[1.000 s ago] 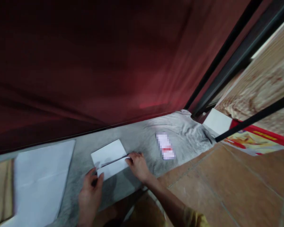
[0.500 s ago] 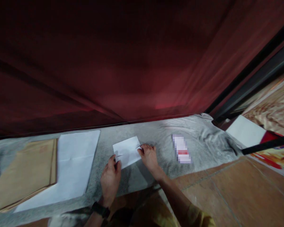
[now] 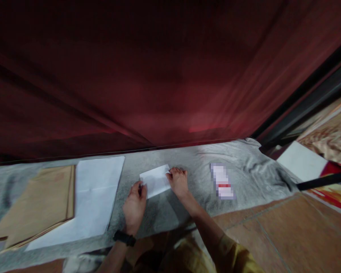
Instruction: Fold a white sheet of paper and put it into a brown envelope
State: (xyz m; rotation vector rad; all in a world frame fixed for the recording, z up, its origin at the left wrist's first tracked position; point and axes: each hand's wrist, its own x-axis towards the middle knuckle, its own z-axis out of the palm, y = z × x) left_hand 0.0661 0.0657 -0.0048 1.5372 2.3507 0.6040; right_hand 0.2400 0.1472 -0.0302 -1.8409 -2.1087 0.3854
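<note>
A small folded white paper (image 3: 156, 181) lies on the grey cloth (image 3: 191, 155) between my two hands. My left hand (image 3: 135, 206), with a dark band on its wrist, pinches the paper's left edge between thumb and fingers. A small dark spot shows between those fingers, and I cannot tell whether it is an object or shadow. At the paper's upper right corner, my right hand (image 3: 179, 182) grips it with thumb and curled fingers. The fingertips of both hands are partly hidden.
To the left, brown paper envelopes (image 3: 45, 201) overlap large white sheets (image 3: 98, 197). A blurred pale bundle with a red band (image 3: 222, 180) lies right of my hands. Behind hangs a dark red curtain (image 3: 159, 83). A black metal bar (image 3: 324, 180) and tiled floor (image 3: 290, 223) are at the right.
My right hand has slid up along the paper's right edge to its upper corner. The flap line across the paper no longer shows. The whole view has shifted slightly.
</note>
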